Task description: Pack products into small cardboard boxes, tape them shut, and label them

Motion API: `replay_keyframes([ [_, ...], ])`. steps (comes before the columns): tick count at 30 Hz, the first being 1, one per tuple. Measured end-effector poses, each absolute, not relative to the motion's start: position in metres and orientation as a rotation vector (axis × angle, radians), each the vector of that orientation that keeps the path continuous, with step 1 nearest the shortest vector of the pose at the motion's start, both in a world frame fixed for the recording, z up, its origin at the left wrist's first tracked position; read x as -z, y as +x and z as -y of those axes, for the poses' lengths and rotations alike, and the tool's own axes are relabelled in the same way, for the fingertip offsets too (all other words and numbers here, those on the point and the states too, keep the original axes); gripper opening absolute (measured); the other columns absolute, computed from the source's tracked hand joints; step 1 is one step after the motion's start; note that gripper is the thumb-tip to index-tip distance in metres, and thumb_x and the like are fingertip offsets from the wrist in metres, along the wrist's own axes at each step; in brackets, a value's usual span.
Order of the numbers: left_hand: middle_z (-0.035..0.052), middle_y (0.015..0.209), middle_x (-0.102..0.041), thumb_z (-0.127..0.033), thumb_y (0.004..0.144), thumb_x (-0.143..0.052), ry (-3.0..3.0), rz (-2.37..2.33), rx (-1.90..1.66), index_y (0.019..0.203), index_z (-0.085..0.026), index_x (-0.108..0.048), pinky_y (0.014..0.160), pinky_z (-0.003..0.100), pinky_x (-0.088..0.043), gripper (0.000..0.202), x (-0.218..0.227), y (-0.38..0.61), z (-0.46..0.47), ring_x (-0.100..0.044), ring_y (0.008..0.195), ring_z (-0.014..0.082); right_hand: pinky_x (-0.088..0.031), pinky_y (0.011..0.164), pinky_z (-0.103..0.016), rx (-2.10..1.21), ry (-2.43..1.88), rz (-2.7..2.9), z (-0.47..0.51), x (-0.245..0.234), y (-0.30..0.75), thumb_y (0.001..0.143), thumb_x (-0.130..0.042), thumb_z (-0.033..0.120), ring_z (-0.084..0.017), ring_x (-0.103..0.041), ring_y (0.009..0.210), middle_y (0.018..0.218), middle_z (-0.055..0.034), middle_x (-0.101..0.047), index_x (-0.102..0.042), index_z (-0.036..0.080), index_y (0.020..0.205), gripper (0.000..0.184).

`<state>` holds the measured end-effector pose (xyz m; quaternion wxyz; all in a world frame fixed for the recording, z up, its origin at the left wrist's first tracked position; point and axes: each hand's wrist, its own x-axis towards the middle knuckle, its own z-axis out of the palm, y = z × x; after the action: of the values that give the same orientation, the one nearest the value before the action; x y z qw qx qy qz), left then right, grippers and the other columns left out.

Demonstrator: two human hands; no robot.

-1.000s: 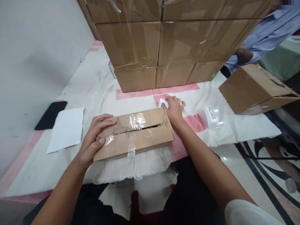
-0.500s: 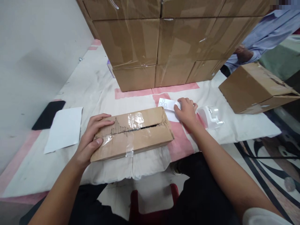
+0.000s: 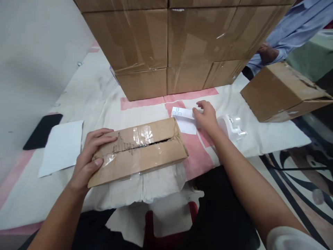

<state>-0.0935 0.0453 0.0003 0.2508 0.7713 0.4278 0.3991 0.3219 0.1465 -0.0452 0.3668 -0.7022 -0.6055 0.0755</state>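
A long cardboard box [image 3: 156, 156] lies at the table's front edge, with clear tape across its top and a dark gap along the seam. Around its left end is my left hand [image 3: 90, 158], fingers on top and thumb on the near part. My right hand [image 3: 206, 114] is at the right end of a white paper [image 3: 187, 126] with small printed squares on its upper strip. Its thumb touches or nearly touches the paper's edge; the index finger stretches out apart from the thumb. Right of this hand stands a white tape dispenser [image 3: 231, 126], partly behind my forearm.
Stacked, taped cardboard boxes [image 3: 145, 41] rise behind the work area. Another carton [image 3: 275, 92] sits at the right, near a person in a blue sleeve [image 3: 299, 29]. A white sheet [image 3: 62, 147] overlaps a dark flat object [image 3: 43, 132] at left. A red stool [image 3: 151, 229] shows below.
The view has shifted, and most things appear farther left. My right hand has moved up and back along the paper, baring more of it. My left hand stays on the box.
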Motion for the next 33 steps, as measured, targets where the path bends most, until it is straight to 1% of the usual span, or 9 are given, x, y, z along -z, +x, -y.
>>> replay_keyframes([
  [3,0.0075,0.140,-0.052,-0.046,0.091,-0.050,2.128,-1.163,-1.064,0.126,-0.031,-0.065,0.117,0.061,-0.034,0.041,-0.001,-0.095,-0.045,-0.044,0.135,0.0359,-0.041,0.098,-0.056,-0.193,-1.805,1.566,-0.160,0.045,0.304,0.084,-0.053,0.035,-0.034,-0.060,0.110,0.116,-0.0124,-0.068,-0.061,0.022,0.107,0.026],
  [5,0.0075,0.141,-0.052,-0.045,0.092,-0.049,2.136,-1.154,-1.053,0.128,-0.031,-0.064,0.117,0.060,-0.035,0.041,-0.001,-0.096,-0.045,-0.044,0.135,0.0351,-0.039,0.098,-0.057,-0.197,-1.813,1.599,-0.162,0.045,0.295,0.084,-0.053,0.033,-0.034,-0.059,0.110,0.117,-0.0125,-0.068,-0.061,0.023,0.105,0.025],
  [10,0.0064,0.142,-0.051,-0.043,0.092,-0.049,2.170,-1.111,-1.050,0.131,-0.033,-0.063,0.116,0.057,-0.036,0.042,0.001,-0.100,-0.048,-0.044,0.135,0.0338,-0.038,0.099,-0.056,-0.197,-1.845,1.653,-0.156,0.048,0.298,0.085,-0.053,0.033,-0.035,-0.058,0.112,0.118,-0.0137,-0.067,-0.062,0.021,0.107,0.026],
  [15,0.0042,0.143,-0.050,-0.041,0.092,-0.049,2.125,-1.138,-1.050,0.131,-0.037,-0.063,0.118,0.059,-0.032,0.042,-0.002,-0.095,-0.045,-0.043,0.137,0.0342,-0.040,0.100,-0.057,-0.147,-1.861,1.708,-0.140,0.055,0.328,0.087,-0.053,0.034,-0.036,-0.057,0.112,0.116,-0.0142,-0.067,-0.063,0.021,0.109,0.028],
  [21,0.0030,0.143,-0.051,-0.044,0.092,-0.051,2.146,-1.150,-1.055,0.131,-0.037,-0.064,0.121,0.059,-0.030,0.042,0.001,-0.100,-0.047,-0.043,0.136,0.0348,-0.047,0.098,-0.047,-0.108,-1.719,1.884,-0.110,0.062,0.361,0.089,-0.056,0.034,-0.032,-0.058,0.112,0.114,-0.0128,-0.066,-0.064,0.020,0.112,0.029],
  [24,0.0032,0.143,-0.052,-0.045,0.093,-0.050,2.274,-1.083,-1.021,0.135,-0.035,-0.062,0.120,0.056,-0.032,0.045,0.006,-0.114,-0.057,-0.046,0.134,0.0335,-0.047,0.099,-0.047,-0.118,-1.653,1.927,-0.102,0.063,0.366,0.088,-0.058,0.035,-0.032,-0.058,0.113,0.114,-0.0119,-0.067,-0.064,0.020,0.114,0.031],
  [28,0.0048,0.142,-0.053,-0.042,0.094,-0.051,2.387,-1.012,-1.019,0.136,-0.030,-0.062,0.121,0.048,-0.033,0.045,0.010,-0.122,-0.069,-0.049,0.133,0.0298,-0.048,0.099,-0.049,-0.174,-1.627,1.801,-0.114,0.061,0.355,0.090,-0.057,0.037,-0.032,-0.058,0.113,0.117,-0.0122,-0.065,-0.063,0.020,0.116,0.032],
  [30,0.0051,0.142,-0.053,-0.042,0.094,-0.051,2.394,-0.988,-1.024,0.136,-0.028,-0.062,0.119,0.046,-0.034,0.045,0.009,-0.118,-0.067,-0.049,0.132,0.0283,-0.048,0.100,-0.050,-0.179,-1.607,1.719,-0.128,0.059,0.343,0.090,-0.055,0.035,-0.031,-0.059,0.113,0.118,-0.0135,-0.064,-0.062,0.019,0.116,0.031],
  [33,0.0048,0.141,-0.053,-0.042,0.094,-0.050,2.257,-1.061,-1.082,0.131,-0.027,-0.064,0.119,0.045,-0.034,0.042,0.005,-0.105,-0.058,-0.047,0.134,0.0272,-0.046,0.100,-0.051,-0.165,-1.599,1.644,-0.150,0.056,0.319,0.087,-0.055,0.033,-0.032,-0.058,0.112,0.116,-0.0134,-0.065,-0.062,0.020,0.111,0.028],
])
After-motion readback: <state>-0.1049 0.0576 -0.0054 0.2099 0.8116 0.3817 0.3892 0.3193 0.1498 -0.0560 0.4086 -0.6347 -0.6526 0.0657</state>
